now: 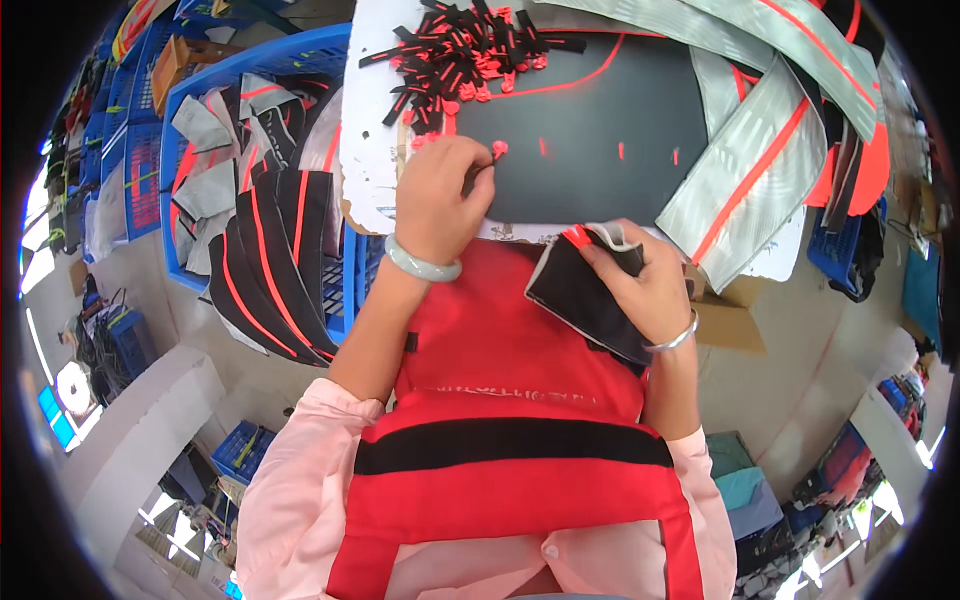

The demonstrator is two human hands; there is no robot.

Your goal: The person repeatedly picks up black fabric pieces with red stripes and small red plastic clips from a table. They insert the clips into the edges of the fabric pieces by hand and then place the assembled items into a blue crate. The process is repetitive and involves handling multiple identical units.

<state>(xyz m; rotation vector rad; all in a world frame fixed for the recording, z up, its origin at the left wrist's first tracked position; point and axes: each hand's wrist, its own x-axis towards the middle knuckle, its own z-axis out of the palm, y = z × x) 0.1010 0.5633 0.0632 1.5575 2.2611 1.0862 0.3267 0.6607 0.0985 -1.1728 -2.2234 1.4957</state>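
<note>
My left hand is over the left part of a dark grey board, its fingers curled together in a pinch. A small red piece shows right at the fingertips; whether they grip it is hard to see. My right hand, at the board's near edge, is closed on a black fabric piece with a red stripe and a grey underside, the thumb on top. This piece hangs over the near edge of the table, in front of my red apron. Red marks line the board.
A pile of short black-and-red tabs lies at the board's far left. Long grey strips with red lines drape over the right side. A blue crate of cut fabric pieces stands left of the white table.
</note>
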